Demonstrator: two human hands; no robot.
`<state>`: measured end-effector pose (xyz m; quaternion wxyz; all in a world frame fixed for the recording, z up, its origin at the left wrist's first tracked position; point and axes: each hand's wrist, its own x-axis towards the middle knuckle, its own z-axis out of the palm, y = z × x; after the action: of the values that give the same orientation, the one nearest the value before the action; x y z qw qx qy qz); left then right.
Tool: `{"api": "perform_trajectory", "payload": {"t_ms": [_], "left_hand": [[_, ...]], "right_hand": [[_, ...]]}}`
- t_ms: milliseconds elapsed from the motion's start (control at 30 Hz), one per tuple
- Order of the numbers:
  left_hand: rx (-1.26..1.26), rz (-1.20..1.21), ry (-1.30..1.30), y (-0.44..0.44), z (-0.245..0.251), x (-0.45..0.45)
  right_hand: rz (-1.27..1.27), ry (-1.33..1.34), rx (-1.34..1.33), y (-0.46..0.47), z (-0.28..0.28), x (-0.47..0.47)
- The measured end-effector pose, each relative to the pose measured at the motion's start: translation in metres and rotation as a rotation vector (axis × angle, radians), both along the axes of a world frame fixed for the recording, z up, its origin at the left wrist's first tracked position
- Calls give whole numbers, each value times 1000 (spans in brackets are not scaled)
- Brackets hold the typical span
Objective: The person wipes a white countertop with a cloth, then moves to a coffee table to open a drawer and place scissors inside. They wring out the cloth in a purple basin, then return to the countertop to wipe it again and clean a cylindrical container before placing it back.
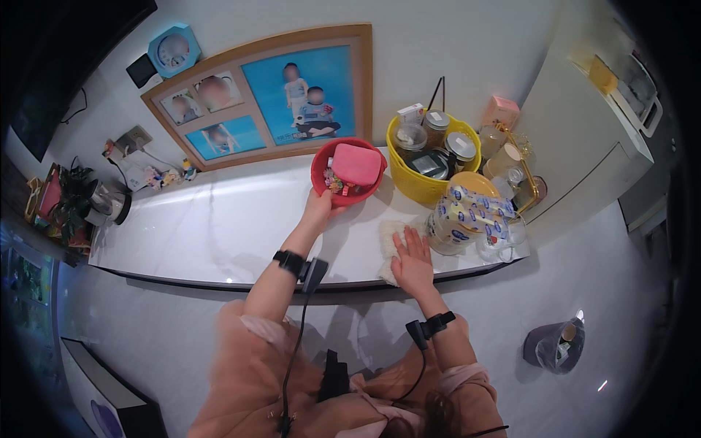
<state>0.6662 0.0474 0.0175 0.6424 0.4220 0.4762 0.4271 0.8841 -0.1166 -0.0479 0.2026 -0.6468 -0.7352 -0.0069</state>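
My left hand (322, 208) grips the near side of a red plastic basket (317, 183). Inside the basket sit a pink pouch (357, 163) and several small colourful trinkets (335, 180). Whether the basket touches the countertop (219, 219) is hard to tell. Flat on a cream fluffy cloth (390, 235) lies my right hand (415, 260), fingers extended and slightly apart, near the counter's front edge. Just right of it stands a large clear jar (446, 235) with a yellow lid (476, 184), partly covered by printed packets (482, 211).
A yellow basket (419, 186) of jars stands behind the packets. A gold-rimmed rack (528, 191) holds cups at right. A framed photo display (366, 82) leans on the wall. An electric kettle (112, 202) stands far left. A bin (539, 350) is on the floor.
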Motion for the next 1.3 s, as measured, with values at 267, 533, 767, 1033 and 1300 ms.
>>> {"api": "perform_trajectory", "payload": {"t_ms": [267,533,767,1033,1300], "left_hand": [[-134,-39,-43,-93,37,-70],[-80,51,-27,-144,45,-100],[181,7,-6,-145,36,-102],[98,147,-220,-146,25,-115],[-8,175,-346,-144,20,-118]], "right_hand": [[20,-39,33,9,-11,4],[56,541,-66,26,61,-26],[331,283,148,17,148,-113],[340,633,371,18,158,-73],[29,270,32,19,91,-8]]}}
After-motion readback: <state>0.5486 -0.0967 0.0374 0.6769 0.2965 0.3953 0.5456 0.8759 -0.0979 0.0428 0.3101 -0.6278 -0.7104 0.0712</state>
